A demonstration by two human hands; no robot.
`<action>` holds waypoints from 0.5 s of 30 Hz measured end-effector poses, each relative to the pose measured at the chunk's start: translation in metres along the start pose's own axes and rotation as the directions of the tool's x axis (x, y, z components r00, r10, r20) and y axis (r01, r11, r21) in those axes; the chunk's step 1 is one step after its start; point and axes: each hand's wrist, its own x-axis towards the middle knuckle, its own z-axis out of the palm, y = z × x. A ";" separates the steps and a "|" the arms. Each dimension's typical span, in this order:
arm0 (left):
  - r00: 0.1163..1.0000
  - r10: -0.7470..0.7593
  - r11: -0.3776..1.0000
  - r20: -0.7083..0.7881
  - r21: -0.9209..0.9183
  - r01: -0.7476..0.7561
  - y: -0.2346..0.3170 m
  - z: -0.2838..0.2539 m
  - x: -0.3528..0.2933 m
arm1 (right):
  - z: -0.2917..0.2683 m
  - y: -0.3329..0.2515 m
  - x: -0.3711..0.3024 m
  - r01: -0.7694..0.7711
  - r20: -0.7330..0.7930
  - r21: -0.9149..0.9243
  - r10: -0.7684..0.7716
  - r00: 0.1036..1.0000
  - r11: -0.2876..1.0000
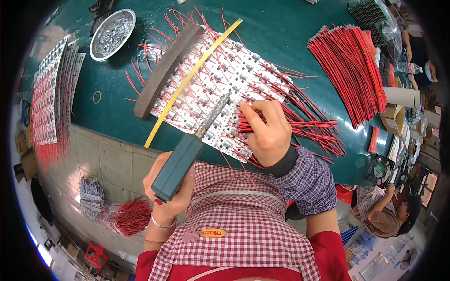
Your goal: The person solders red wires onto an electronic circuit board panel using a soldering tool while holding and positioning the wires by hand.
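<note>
White PCB panel [247, 69] lay flat on the green table [281, 37] in front of the person, dark bar [168, 71] & yellow strip [179, 92] running across its L side. L hand [185, 188] was wrapped round the green handle of a soldering iron [190, 147], tip over mid-panel just beside R fingertips, while R hand [270, 135] was clamped on a bunch of red/black wires [304, 127] over panel's R side. Metal bowl [96, 51] sat upper L, w/ big red wire pile [344, 70] off R & stacked panels [51, 93] far L
</note>
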 end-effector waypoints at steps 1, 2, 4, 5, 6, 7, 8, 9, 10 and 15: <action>1.000 -0.008 1.000 0.005 0.001 0.008 0.001 0.000 0.000 | 0.000 0.000 0.000 0.004 -0.007 -0.016 -0.004 1.000 1.000; 1.000 -0.016 1.000 0.009 0.001 0.016 0.001 0.000 0.001 | 0.001 0.001 0.000 0.008 -0.013 -0.031 -0.008 1.000 0.999; 1.000 -0.012 1.000 0.012 -0.005 0.012 0.000 0.000 0.000 | 0.000 -0.001 0.001 0.001 -0.018 -0.010 -0.001 1.000 1.000; 1.000 -0.007 1.000 0.015 -0.011 0.007 0.000 0.000 0.000 | 0.000 -0.002 0.001 -0.006 -0.022 0.011 0.006 1.000 1.000; 1.000 -0.007 1.000 0.015 -0.011 0.008 -0.001 0.000 0.000 | 0.001 -0.002 0.001 -0.006 -0.022 0.011 0.007 1.000 1.000; 1.000 -0.015 1.000 0.015 -0.014 0.015 -0.001 0.001 -0.001 | 0.001 -0.002 0.001 0.000 -0.019 0.004 0.000 1.000 1.000; 1.000 -0.022 1.000 0.014 -0.016 0.023 -0.001 0.001 -0.001 | 0.001 -0.002 0.002 0.007 -0.015 -0.004 -0.007 1.000 1.000; 1.000 -0.023 1.000 0.014 -0.016 0.023 -0.001 0.001 -0.001 | 0.001 -0.003 0.002 0.007 -0.015 -0.003 -0.007 1.000 1.000; 0.999 -0.032 0.999 0.017 -0.013 0.032 -0.001 0.001 -0.002 | 0.000 -0.003 0.002 0.009 -0.008 -0.010 -0.009 1.000 1.000; 0.999 0.015 1.000 0.029 0.012 -0.016 0.001 0.001 0.002 | 0.003 -0.003 0.003 0.022 -0.013 -0.022 -0.022 1.000 1.000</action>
